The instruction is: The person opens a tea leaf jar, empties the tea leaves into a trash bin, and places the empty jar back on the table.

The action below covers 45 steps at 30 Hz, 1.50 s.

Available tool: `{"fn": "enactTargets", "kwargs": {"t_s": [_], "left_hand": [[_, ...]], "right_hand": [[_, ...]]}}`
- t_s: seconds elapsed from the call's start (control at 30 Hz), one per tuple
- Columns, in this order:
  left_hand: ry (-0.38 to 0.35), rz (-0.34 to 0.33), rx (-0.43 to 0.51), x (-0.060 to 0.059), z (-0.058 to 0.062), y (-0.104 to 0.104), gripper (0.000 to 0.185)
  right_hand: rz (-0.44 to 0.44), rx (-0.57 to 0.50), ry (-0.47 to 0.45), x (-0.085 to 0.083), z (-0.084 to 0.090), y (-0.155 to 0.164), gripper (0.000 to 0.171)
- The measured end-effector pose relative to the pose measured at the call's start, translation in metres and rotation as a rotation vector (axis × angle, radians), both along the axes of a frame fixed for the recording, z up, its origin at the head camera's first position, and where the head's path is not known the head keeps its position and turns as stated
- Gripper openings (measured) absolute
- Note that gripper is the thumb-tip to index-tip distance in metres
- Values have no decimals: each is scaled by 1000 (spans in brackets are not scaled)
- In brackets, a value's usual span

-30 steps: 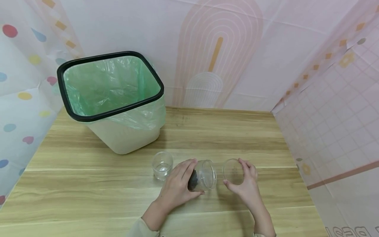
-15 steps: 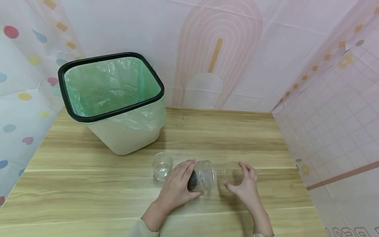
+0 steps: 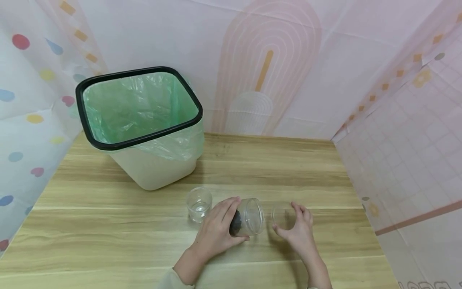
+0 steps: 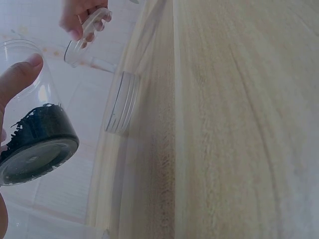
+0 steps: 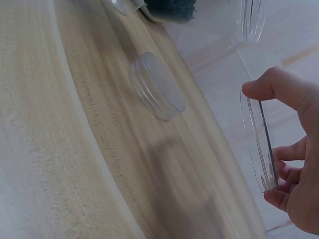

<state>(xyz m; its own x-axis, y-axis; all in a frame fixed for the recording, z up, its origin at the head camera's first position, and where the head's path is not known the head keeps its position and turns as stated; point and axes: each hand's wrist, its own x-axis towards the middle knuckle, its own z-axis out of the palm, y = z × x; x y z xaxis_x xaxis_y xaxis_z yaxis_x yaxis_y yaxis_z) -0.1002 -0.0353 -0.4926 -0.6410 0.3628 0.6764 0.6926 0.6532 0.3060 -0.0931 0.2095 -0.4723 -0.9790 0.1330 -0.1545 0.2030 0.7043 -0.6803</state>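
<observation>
My left hand point(image 3: 214, 228) grips a clear jar point(image 3: 252, 216) tilted on its side above the table, its mouth facing right. Dark, shredded-looking stuff point(image 4: 42, 124) lies at the jar's bottom end. To the right, my right hand point(image 3: 299, 230) pinches a clear round lid point(image 5: 260, 144) by its edge, thumb on one side and fingertips on the other. A gap separates this lid from the jar's mouth. Another clear, ridged round lid point(image 5: 158, 85) lies on the table below, also in the left wrist view.
A small clear cup point(image 3: 199, 205) stands just left of my left hand. Behind it at the back left is a cream bin point(image 3: 155, 168) with a black rim and a green liner bag. Printed cloth walls point(image 3: 274, 116) close off the back and sides of the wooden table point(image 3: 126, 241).
My right hand has lowered the lid slightly toward me, and it stays apart from the jar. My left hand and the jar have hardly moved. The head view has shifted a little.
</observation>
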Motion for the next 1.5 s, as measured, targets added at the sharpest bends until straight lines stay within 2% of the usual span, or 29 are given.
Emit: {"fn": "enactTargets", "kwargs": {"t_s": [0.4, 0.7, 1.5], "left_hand": [[-4, -2, 3, 3, -3, 2, 105], [-7, 6, 1, 2, -3, 2, 106], [12, 6, 4, 1, -2, 0, 104]], "right_hand": [[-11, 36, 20, 5, -10, 0, 89], [-17, 31, -8, 3, -19, 1, 90], [5, 29, -7, -1, -35, 3, 92]]}}
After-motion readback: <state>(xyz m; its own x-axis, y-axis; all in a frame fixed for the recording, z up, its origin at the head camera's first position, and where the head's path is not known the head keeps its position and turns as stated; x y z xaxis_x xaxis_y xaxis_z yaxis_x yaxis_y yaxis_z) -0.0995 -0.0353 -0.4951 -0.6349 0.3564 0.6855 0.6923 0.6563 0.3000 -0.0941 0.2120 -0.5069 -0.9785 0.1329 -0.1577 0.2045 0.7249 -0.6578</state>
